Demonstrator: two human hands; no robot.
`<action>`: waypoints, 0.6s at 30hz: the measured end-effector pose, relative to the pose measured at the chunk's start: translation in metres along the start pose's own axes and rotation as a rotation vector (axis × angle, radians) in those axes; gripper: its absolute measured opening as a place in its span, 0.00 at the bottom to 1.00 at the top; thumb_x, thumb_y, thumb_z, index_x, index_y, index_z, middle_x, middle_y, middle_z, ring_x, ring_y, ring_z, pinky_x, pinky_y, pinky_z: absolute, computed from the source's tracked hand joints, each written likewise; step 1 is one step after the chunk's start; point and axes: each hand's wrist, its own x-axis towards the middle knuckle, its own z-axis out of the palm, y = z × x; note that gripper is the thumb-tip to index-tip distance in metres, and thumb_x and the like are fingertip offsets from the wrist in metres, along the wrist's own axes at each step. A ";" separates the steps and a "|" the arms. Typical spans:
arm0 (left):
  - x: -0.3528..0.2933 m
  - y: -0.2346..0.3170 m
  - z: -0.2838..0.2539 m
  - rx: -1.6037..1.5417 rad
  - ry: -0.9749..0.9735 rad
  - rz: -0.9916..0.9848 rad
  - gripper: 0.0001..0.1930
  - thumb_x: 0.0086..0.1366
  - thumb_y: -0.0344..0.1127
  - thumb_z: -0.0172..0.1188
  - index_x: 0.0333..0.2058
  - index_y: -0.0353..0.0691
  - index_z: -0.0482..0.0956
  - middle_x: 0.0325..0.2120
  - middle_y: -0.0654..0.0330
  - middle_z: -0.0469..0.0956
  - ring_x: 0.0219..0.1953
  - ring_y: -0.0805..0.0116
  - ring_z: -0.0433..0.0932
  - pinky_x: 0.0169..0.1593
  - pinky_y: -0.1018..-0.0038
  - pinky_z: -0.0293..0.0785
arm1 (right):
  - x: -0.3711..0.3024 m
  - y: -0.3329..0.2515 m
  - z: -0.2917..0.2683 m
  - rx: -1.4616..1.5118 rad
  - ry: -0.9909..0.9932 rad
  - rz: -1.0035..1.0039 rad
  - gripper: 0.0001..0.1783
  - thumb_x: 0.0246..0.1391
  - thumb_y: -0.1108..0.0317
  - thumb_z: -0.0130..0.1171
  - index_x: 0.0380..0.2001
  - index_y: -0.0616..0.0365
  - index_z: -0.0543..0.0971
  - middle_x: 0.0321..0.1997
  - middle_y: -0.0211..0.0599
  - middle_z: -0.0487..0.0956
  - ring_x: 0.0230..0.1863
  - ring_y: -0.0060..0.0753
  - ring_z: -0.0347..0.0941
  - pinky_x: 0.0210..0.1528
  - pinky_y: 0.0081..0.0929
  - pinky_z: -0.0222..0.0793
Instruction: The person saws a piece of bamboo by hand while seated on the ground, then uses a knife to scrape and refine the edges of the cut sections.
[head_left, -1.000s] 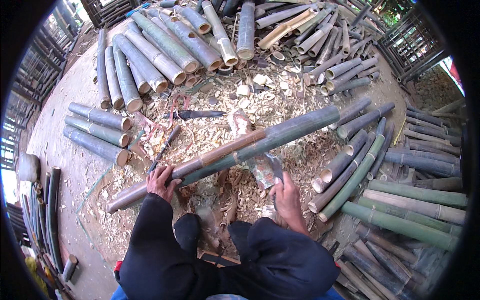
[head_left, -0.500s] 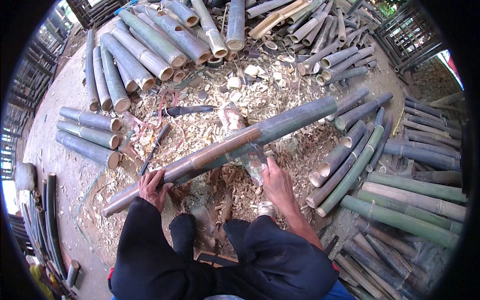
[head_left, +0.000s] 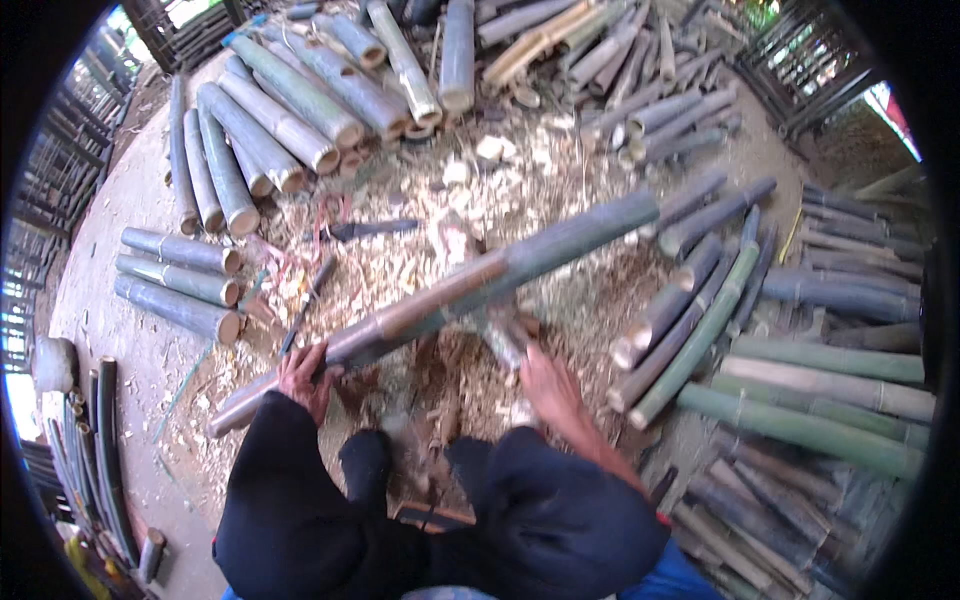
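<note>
A long bamboo pole (head_left: 440, 296) slants across in front of me, its brown stripe standing out from the dark green skin. It lies over a narrow wooden support (head_left: 502, 345). My left hand (head_left: 304, 382) is closed round the pole near its lower left end. Below the pole, my right hand (head_left: 550, 386) is closed on a knife (head_left: 515, 326), whose handle is hidden in the fist and whose blade is smeared by motion. I cannot tell whether the blade touches the pole. Pale wood shavings (head_left: 400, 265) cover the ground around the support.
Cut bamboo lengths (head_left: 290, 110) lie in a heap at the far side. More poles lie at the right (head_left: 800, 405), left (head_left: 175, 300) and lower left (head_left: 110, 450). A dark blade (head_left: 375, 229) and a thin dark rod (head_left: 308, 300) lie among the shavings.
My right hand has moved a little down and toward me, and the knife has dropped away from the pole's stripe. My left hand keeps its grip. The whole view has shifted slightly.
</note>
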 end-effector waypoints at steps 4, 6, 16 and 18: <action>0.003 0.013 -0.014 -0.004 0.098 -0.002 0.30 0.62 0.40 0.75 0.61 0.40 0.80 0.54 0.50 0.80 0.59 0.45 0.74 0.65 0.54 0.67 | -0.031 -0.019 -0.015 0.291 0.152 0.240 0.17 0.72 0.64 0.53 0.53 0.68 0.75 0.28 0.54 0.83 0.25 0.63 0.80 0.29 0.57 0.75; 0.005 0.009 -0.007 -0.022 0.067 0.049 0.31 0.60 0.39 0.76 0.61 0.40 0.79 0.54 0.50 0.80 0.58 0.46 0.76 0.63 0.53 0.69 | -0.040 0.004 -0.018 0.225 0.282 0.223 0.18 0.72 0.64 0.52 0.56 0.67 0.75 0.30 0.55 0.83 0.30 0.66 0.81 0.37 0.60 0.76; 0.026 -0.151 -0.083 0.297 0.334 -0.132 0.40 0.50 0.26 0.77 0.65 0.38 0.75 0.62 0.45 0.74 0.66 0.43 0.70 0.69 0.53 0.67 | -0.153 0.102 0.067 -0.246 0.068 0.500 0.41 0.59 0.57 0.64 0.73 0.60 0.67 0.66 0.60 0.72 0.66 0.63 0.67 0.68 0.62 0.60; 0.027 -0.113 -0.078 0.113 0.277 -0.057 0.40 0.52 0.29 0.77 0.66 0.39 0.74 0.64 0.45 0.72 0.69 0.44 0.68 0.71 0.52 0.66 | -0.151 0.091 0.061 -0.261 0.108 0.462 0.44 0.57 0.54 0.66 0.73 0.60 0.66 0.68 0.60 0.70 0.68 0.63 0.65 0.70 0.63 0.57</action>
